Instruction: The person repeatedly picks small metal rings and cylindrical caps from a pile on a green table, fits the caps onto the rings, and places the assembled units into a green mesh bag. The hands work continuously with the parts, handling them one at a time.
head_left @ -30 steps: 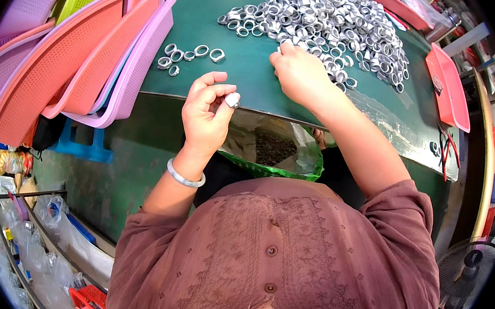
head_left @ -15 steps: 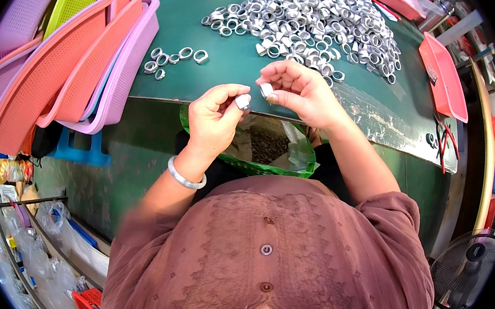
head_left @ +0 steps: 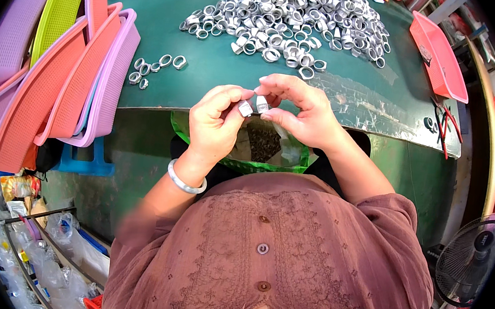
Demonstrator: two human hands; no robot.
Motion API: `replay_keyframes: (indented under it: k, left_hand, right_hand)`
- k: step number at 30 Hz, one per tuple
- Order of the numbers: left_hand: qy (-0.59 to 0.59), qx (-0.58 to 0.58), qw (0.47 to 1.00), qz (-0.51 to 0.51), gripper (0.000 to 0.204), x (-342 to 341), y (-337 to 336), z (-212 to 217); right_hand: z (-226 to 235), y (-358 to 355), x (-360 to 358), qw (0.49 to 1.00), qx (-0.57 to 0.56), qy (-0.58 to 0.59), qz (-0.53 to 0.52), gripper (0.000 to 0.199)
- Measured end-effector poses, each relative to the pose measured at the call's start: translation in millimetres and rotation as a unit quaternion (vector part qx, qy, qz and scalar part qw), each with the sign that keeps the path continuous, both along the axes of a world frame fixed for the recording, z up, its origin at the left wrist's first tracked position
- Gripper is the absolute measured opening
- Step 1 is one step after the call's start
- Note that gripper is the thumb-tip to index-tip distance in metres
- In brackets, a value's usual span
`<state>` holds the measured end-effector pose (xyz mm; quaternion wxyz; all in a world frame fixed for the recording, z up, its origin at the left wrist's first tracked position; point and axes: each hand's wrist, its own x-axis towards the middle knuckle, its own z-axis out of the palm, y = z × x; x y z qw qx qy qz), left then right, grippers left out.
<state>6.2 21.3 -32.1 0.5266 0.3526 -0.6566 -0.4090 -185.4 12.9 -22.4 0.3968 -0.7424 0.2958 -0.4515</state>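
Bright, even light; bent fisheye edges.

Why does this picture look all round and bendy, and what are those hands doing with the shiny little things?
The picture comes from a small camera worn on a person's head, looking down. Its lens sees very wide, so straight edges curve near the rim. The brown buttoned shirt at the bottom is the person's own.

There is no machine here, just two bare hands. The left hand, with a silver bangle on its wrist, pinches one small silvery metal piece. The right hand pinches another small silvery piece. The two pieces are held close together, above a green bag that sits below the table's edge.

On the green table lies a big heap of shiny metal rings, and a small separate cluster of rings to the left. Pink, purple and yellow-green plastic mesh trays lean at the left, and a red tray lies at the right.
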Motion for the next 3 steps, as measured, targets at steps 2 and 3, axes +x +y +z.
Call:
replay_keyframes:
  k: [2,3]
  left_hand:
    - [-0.038,-0.028,0.999,0.007,0.02,2.9,-0.5,-4.2]
    - [-0.056,-0.043,0.997,0.009,0.02,4.2,-1.4,-6.9]
  right_hand:
    - [-1.5,2.2,-1.9,0.999,-0.019,0.025,-0.015,0.05]
    - [-1.4,2.4,-3.2,0.999,-0.019,0.025,-0.018,0.05]
